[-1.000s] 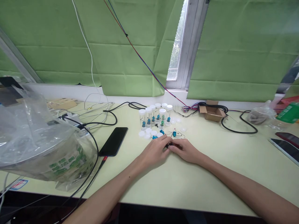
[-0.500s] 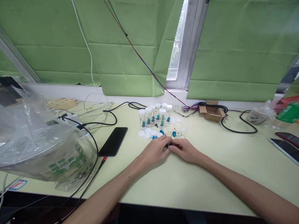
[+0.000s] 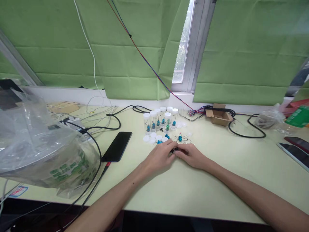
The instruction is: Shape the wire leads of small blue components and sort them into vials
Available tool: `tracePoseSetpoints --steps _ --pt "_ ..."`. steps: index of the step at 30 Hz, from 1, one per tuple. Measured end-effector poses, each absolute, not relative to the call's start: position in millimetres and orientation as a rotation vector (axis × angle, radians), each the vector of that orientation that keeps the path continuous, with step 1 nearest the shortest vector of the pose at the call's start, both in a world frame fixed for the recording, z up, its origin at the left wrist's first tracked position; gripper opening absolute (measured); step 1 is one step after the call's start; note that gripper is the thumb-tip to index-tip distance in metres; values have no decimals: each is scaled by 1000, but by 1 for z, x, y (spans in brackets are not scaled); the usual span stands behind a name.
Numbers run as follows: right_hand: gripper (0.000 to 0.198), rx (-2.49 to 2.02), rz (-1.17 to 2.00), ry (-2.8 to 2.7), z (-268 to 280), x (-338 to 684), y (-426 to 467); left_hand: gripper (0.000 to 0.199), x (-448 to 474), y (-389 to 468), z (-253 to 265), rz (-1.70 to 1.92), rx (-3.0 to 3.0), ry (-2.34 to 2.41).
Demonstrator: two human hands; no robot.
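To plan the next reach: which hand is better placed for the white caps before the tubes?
Probably the left hand, nearer the white caps than the right hand, though both hold one dark piece.

Small dark item (image 3: 174,150), mostly hidden by the hands (image 3: 165,153); we cannot identify it. Green-labelled bottle (image 3: 299,116), cut off at right.

The small piece (image 3: 173,150) at the clock's centre looks nearly black. Toward eleven, clear vials (image 3: 147,120) wear white caps (image 3: 168,114) above blue parts (image 3: 174,123) (one green part (image 3: 167,128) stands out among them). The tabletop (image 3: 193,190) is pale yellow-green, the phone (image 3: 117,146) at nine black, the carton (image 3: 220,118) at two brown; the blinds (image 3: 135,64), eleven to one, are plain green.
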State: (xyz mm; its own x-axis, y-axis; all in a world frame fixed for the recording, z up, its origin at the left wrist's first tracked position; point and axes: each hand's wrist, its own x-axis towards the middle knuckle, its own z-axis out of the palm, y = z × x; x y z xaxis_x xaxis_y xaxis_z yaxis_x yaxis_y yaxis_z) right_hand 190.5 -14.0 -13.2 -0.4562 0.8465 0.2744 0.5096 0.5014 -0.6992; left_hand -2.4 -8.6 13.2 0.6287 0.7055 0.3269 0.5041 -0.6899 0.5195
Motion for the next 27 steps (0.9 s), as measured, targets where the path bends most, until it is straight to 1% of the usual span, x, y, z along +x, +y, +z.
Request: tracePoseSetpoints --steps 27 --pt "22 -1113 701 -2141 -14 190 -13 17 -3 -8 13 735 2476 940"
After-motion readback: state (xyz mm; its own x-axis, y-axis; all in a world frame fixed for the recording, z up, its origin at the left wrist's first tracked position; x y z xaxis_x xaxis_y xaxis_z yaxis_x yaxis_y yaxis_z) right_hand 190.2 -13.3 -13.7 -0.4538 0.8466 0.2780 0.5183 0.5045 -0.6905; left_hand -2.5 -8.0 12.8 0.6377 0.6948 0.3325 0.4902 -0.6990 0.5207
